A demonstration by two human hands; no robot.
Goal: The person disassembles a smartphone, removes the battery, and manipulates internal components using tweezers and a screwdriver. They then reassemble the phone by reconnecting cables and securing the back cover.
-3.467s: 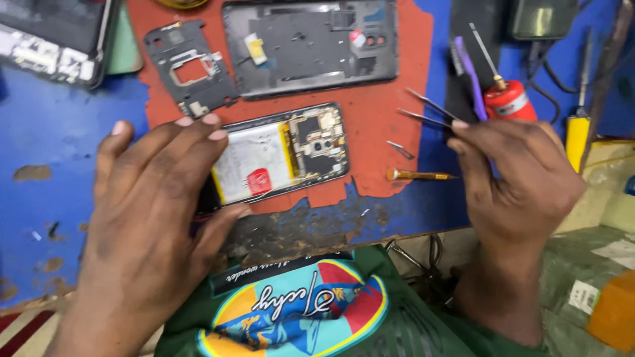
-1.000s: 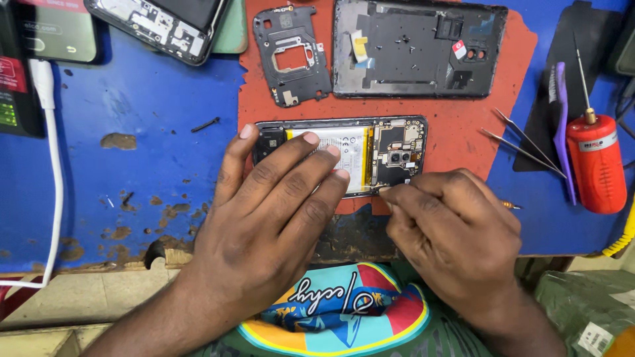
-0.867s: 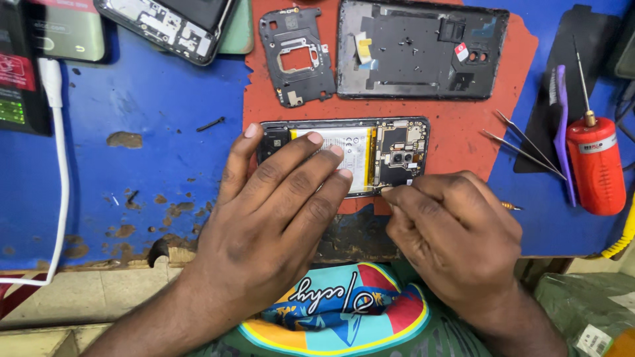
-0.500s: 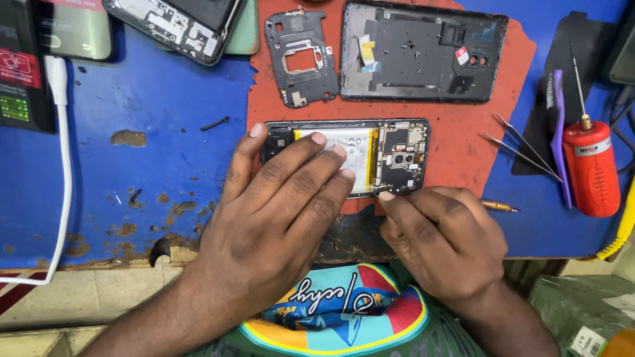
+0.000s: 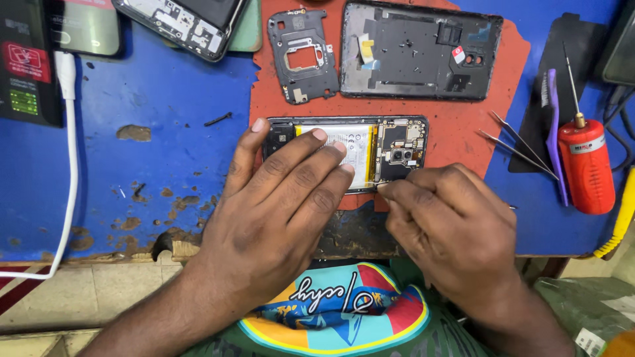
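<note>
The left hand (image 5: 278, 205) lies flat, fingers spread, on the open phone (image 5: 397, 149) mid-frame. The right hand (image 5: 453, 231) has its fingers pinched together at the phone's lower edge; what they hold is hidden.

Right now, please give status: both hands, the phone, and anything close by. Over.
Left hand flat on opened phone, covering battery. Right hand pinched at phone's lower edge; tool not visible. Tweezers and red bottle lie right, apart.
</note>
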